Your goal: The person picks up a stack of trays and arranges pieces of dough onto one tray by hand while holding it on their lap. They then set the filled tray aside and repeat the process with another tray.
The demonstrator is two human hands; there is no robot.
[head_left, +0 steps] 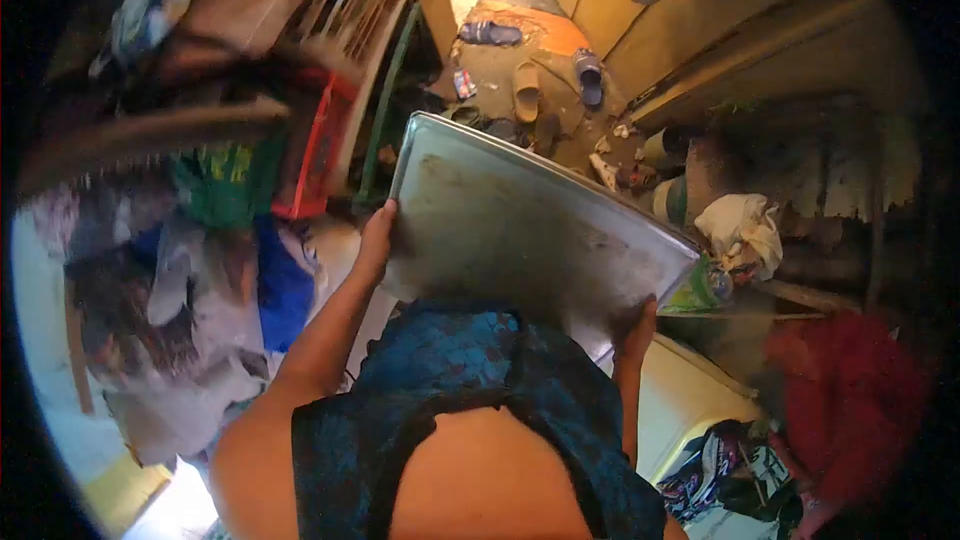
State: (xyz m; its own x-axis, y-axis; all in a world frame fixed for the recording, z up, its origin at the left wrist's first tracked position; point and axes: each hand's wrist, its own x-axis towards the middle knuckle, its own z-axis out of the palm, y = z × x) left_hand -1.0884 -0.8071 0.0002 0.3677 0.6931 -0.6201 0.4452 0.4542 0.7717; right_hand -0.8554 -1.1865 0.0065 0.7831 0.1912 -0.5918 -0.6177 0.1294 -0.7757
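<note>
A large rectangular metal tray [500, 210] with a raised rim is held tilted in front of my body. Dull smudges mark its grey surface. My left hand [378, 232] grips the tray's left edge, its fingers mostly hidden behind the metal. At the lower right corner, my right hand [638, 333] is closed on the rim, partly in shadow. The near edge of the tray lies close against the dark blue patterned top [450, 340] that I wear.
Slippers lie on the floor ahead: a tan one [526, 92] and a dark blue one [589, 76]. A red crate [318, 150] stands at left, near piled clothes and bags. At right are a whitish cloth bundle [742, 232] and a red cloth [845, 410].
</note>
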